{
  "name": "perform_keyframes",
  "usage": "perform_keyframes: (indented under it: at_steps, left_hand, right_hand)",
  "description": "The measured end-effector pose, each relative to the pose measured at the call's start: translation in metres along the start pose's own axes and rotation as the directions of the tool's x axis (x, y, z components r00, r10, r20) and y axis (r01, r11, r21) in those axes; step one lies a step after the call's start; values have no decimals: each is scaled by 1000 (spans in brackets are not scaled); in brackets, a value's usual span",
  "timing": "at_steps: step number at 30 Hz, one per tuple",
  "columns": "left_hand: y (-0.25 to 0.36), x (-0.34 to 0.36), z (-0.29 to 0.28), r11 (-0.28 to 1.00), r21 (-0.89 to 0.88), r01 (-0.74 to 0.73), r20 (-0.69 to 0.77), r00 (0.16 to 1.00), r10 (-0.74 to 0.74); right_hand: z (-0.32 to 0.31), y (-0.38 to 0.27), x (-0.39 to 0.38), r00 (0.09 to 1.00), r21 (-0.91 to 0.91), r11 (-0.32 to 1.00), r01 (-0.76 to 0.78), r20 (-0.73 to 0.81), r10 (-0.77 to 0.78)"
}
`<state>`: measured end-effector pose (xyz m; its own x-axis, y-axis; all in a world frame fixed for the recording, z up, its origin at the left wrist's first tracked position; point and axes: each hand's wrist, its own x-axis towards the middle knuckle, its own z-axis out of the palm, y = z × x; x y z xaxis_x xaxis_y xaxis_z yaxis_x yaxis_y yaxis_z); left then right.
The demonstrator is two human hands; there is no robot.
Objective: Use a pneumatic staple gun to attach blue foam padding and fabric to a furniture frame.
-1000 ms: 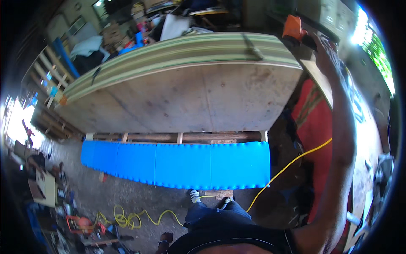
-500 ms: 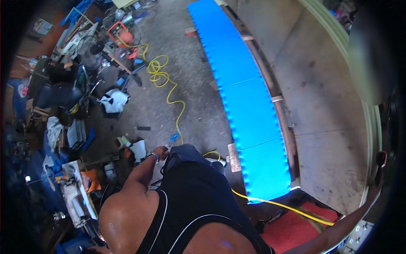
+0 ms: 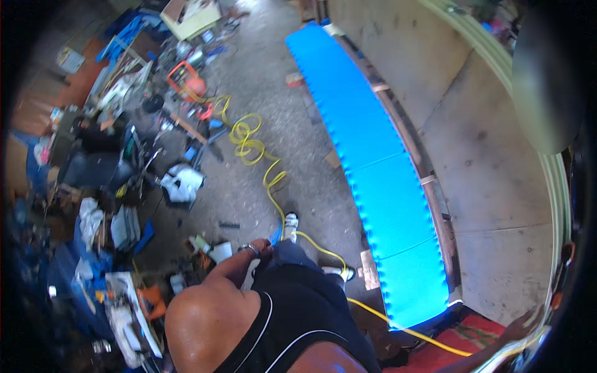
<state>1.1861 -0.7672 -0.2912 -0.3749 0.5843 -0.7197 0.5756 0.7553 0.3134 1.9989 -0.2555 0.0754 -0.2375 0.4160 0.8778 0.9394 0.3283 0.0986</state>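
My left hand (image 3: 263,247), with a bracelet at the wrist, is beside my dark shorts at the waist. Its fingers look curled closed; what they hold, if anything, is hidden. At the lower right rim my right hand (image 3: 524,324) is dark and blurred, close to the wooden panel (image 3: 485,186), and its fingers cannot be made out. A long blue padded strip (image 3: 392,186) with puckered edges and cross seams stretches away from me on my right. Across its near end runs a yellow hose (image 3: 407,331), which goes on toward my right arm.
Coils of the hose (image 3: 249,140) lie on the concrete floor, leading to an orange-red machine (image 3: 188,81). Clutter fills the left: a black seat (image 3: 93,168), a white bag (image 3: 182,183), tools and scraps. A red surface (image 3: 457,342) is at the lower right.
My view has shifted, so the strip and floor things appear lower and farther right, and my feet now show. My right hand has dropped lower along the right rim. My left hand stays by my waist.
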Motion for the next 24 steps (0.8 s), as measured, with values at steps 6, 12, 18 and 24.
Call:
perform_keyframes:
  at_steps: [6, 12, 18, 24]
  left_hand:
    - [1, 179, -81, 912, 231, -339, 80, 941, 329]
    - [-28, 251, -223, 920, 226, -321, -111, 930, 351]
    - [-109, 260, -276, 991, -18, -129, -244, 962, 121]
    - [-197, 180, -236, 961, -256, -101, -382, 924, -4]
  right_hand:
    - [-144, -178, -267, 674, 110, 676, -729, 286, 681]
    - [-51, -454, -366, 496, 1, 679, -734, 683, 536]
    - [11, -616, -473, -67, -76, 652, -754, 997, 39]
    - [101, -682, -317, -311, -225, 623, -750, 950, -30]
